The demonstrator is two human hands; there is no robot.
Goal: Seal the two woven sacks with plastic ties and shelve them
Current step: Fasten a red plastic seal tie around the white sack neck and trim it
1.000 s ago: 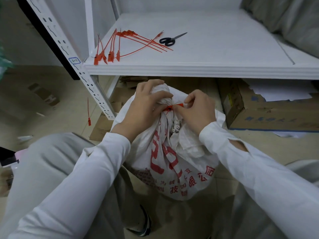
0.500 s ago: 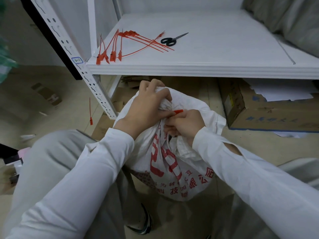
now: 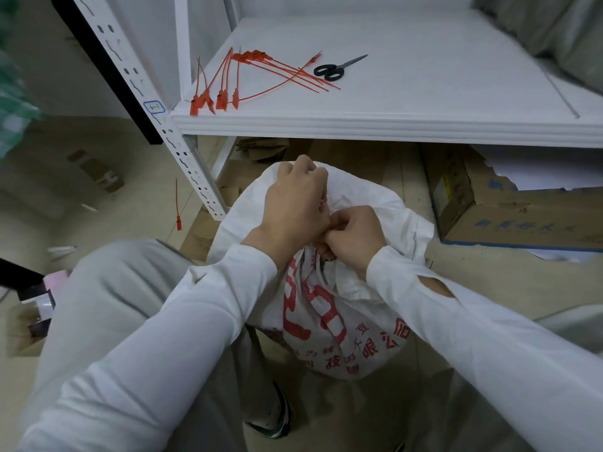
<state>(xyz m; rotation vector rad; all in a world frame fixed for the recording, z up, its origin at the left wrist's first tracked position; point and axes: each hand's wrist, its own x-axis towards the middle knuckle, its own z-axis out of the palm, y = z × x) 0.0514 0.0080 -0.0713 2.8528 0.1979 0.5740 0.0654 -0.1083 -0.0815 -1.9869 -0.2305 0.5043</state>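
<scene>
Since there's only the head cam, it's all one view looking down btwn the knees. Woven sack point(image 3: 359, 321) sits on the floor right in front of the person, just below the front edge of the white shelf point(image 3: 391, 125). It's white w/ big red print and its top is bunched into a neck.

Left hand point(image 3: 293, 203) is clamped over the top of that neck from the left, fingers curled and pressed together around the gathered cloth. Right hand point(image 3: 355, 236) is touching it from the right, knuckles up, fingers curled tight into the neck fabric. The fingertips are tucked under, so idk if a tie is in that pinch as well, can't tell. Both arms are in white sleeves, and the right one has a slit near the forearm.

Up on the shelf near the front left corner there's a loose bunch of red plastic ties point(image 3: 228, 89), some w/ their heads hanging right at the edge. Black scissors point(image 3: 332, 70) lie just beside the far ends of the ties, blades pointing to the right. Something greyish point(image 3: 554, 34) sits at the back right of the shelf, too cropped to say what it is.

On the floor, one more red tie point(image 3: 177, 207) lies left of the perforated shelf post point(image 3: 182, 158). A cardboard box point(image 3: 505, 223) sits under the shelf to the right of the sack, w/ white paper on top. Grey trouser knee point(image 3: 114, 305) is at the left, and a shoe point(image 3: 277, 415) shows below the sack.
</scene>
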